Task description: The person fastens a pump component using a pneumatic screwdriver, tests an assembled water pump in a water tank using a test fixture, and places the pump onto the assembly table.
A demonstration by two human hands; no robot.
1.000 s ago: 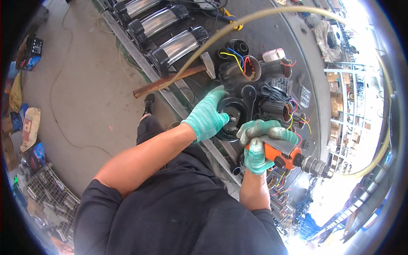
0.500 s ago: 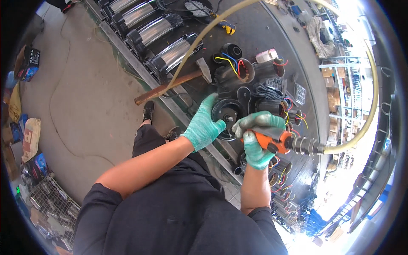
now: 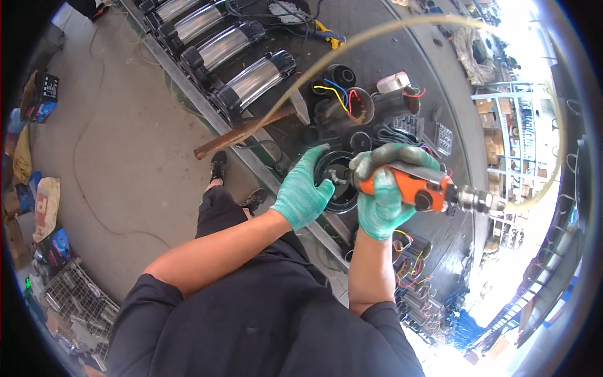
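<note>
My left hand (image 3: 303,195), in a green glove, grips the left rim of a black round motor part (image 3: 342,204) at the bench edge, thumb near its inside. Gloved in green as well, my right hand (image 3: 384,207) is closed round an orange air tool (image 3: 411,186). The tool's front end reaches the middle of the round part, where a metal piece (image 3: 336,179) shows; the exact contact is hidden by my fingers. From the tool's rear a yellowish air hose (image 3: 370,34) loops back over the bench.
A wooden-handled hammer (image 3: 248,129) lies across the bench edge beyond my left hand. Black motor housings (image 3: 339,114) with coloured wires stand close by. Several shiny cylindrical motors (image 3: 254,80) line the far left. A pink-and-white container (image 3: 393,82) sits behind the housings.
The orange tool and my right hand have tilted and shifted, bringing the tool's front to the middle of the round part. The hose has swung. My left hand keeps its grip.
</note>
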